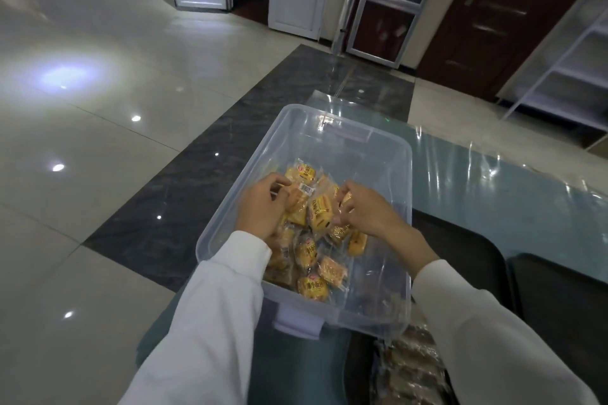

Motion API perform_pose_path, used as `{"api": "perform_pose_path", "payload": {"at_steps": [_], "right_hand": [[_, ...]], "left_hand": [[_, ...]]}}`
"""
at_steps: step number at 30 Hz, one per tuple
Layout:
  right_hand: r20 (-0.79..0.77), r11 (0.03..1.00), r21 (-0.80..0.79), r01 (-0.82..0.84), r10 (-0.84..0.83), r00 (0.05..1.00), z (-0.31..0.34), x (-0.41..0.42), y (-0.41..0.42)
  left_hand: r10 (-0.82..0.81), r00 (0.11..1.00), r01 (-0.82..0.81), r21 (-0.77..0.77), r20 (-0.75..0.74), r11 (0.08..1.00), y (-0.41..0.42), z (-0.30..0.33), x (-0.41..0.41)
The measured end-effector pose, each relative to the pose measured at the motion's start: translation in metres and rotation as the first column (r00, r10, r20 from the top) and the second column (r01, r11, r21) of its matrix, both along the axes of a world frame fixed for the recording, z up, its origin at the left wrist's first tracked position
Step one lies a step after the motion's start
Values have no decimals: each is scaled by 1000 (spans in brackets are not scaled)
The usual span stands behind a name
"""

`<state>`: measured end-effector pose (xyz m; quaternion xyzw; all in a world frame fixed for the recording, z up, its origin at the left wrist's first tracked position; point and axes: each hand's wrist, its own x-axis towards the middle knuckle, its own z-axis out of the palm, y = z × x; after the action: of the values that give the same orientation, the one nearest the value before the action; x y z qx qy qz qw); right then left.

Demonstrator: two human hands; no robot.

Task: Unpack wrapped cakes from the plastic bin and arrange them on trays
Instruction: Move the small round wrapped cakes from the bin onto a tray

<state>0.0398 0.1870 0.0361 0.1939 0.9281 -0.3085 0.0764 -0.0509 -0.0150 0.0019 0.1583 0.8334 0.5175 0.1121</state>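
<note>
A clear plastic bin (378, 154) stands on the glass table in front of me, its near-left part filled with several yellow wrapped cakes (312, 286). Both my hands are inside it. My left hand (263, 204) curls its fingers round a wrapped cake with a barcode label (304, 189). My right hand (365, 210) pinches another wrapped cake (345, 197) between thumb and fingers. The far and right parts of the bin's floor are bare. A dark tray (467, 250) lies right of the bin. More wrapped cakes (414, 362) lie in rows below the bin's near corner.
The glass table (493, 181) runs to the right and away. A second dark tray (559, 299) lies at the far right. White shelving (566, 76) and dark cabinets (500, 10) stand behind. The tiled floor (98, 141) lies to the left.
</note>
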Motion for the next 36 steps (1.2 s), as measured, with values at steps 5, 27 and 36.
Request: {"api": "perform_pose_path", "payload": {"at_steps": [5,27,36], "right_hand": [[-76,980,-176,-95,83,994,5,13,-2],[91,991,-103,-90,100,991,-27,-52,57],[157,992,18,128,-130,979,-84,-141,100]], "left_hand": [[-2,999,-2,90,51,996,2,3,-1],[-101,992,87,-162,-81,983,0,-6,2],[-121,984,105,-123,-131,987,-1,-16,-3]]}}
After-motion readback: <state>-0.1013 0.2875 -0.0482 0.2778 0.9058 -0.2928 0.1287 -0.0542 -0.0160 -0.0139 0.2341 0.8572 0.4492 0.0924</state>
